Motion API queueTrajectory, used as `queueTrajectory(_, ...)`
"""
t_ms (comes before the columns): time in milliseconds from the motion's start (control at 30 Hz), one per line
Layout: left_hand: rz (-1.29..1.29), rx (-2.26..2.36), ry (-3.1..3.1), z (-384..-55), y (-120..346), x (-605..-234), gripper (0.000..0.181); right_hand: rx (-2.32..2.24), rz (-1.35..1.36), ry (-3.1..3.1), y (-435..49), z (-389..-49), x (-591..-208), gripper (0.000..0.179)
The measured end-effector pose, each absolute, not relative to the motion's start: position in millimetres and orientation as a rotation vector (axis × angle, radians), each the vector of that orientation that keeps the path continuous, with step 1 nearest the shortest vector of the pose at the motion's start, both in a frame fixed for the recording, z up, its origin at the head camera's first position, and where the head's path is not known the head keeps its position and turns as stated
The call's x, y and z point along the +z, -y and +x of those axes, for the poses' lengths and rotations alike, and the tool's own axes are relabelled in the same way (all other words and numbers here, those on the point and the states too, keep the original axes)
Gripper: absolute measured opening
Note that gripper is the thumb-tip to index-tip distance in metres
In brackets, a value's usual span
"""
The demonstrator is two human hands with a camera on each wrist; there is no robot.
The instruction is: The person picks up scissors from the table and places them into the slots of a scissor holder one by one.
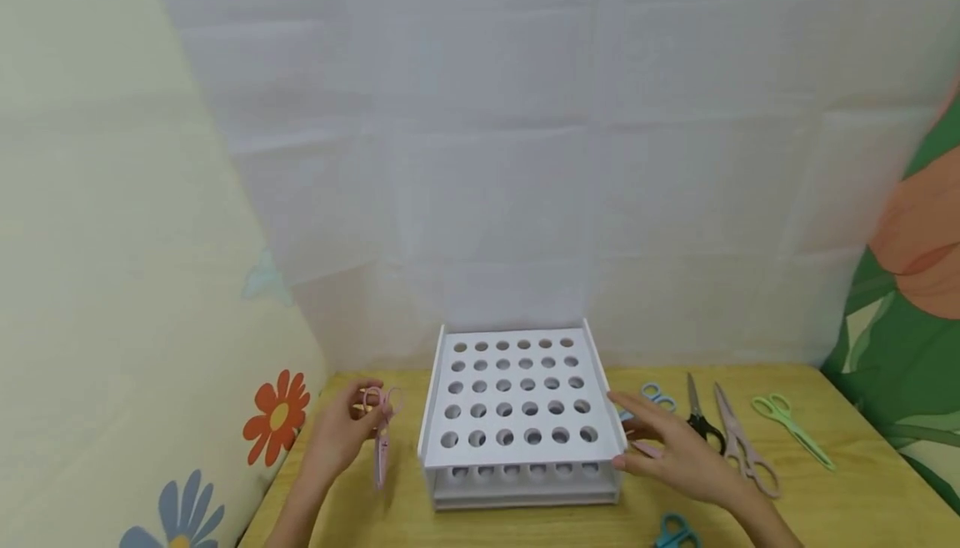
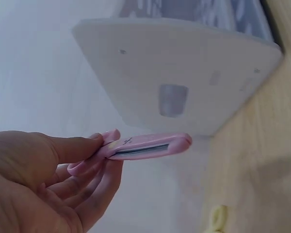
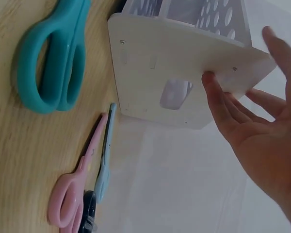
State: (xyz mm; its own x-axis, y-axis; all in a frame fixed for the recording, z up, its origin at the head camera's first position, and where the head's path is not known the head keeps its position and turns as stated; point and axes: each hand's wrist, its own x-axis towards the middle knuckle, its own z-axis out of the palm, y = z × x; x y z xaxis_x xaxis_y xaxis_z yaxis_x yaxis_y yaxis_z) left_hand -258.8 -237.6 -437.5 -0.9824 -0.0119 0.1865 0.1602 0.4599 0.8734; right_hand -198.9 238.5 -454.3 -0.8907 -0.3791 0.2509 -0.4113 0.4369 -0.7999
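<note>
My left hand [image 1: 337,435] pinches small pink scissors [image 1: 382,452] by the handle loops, raised beside the white rack [image 1: 517,455]. The blades hang downward and look covered by a pink sheath [image 2: 155,147] in the left wrist view. Rows of round holes fill the rack's top, with a second holed layer below. At the rack's other side, my right hand [image 1: 678,452] holds nothing. In the right wrist view its fairly straight fingers touch the rack's side panel [image 3: 140,80], which has a rectangular cutout.
On the wooden table [image 1: 840,498] right of the rack lie blue scissors [image 1: 658,398], black-handled scissors [image 1: 703,427], pink scissors [image 1: 738,439] and green scissors [image 1: 787,423]. Teal scissors [image 1: 675,533] lie near the front. A yellow looped piece [image 2: 217,218] shows by the left hand. White cloth [image 1: 480,156] hangs behind.
</note>
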Motion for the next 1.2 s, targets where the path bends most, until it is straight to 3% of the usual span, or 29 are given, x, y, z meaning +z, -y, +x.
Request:
queueTrajectory(533,-0.327,-1.491,2.161,-234.0,222.9,-371.4,0.037,1.277,0.918,2.375,-223.7,-206.9,-464.0,0.074)
queueTrajectory(833,-0.443,-1.764,2.005,-237.9,201.7,-374.4,0.039,1.241,0.819,2.397,-222.6,-205.5,-465.9,0.074)
queueTrajectory(1200,-0.471,-1.610,2.154,-237.6,194.2,-395.4,0.031,1.388,0.784,2.420,-215.2,-206.4,-474.6,0.073)
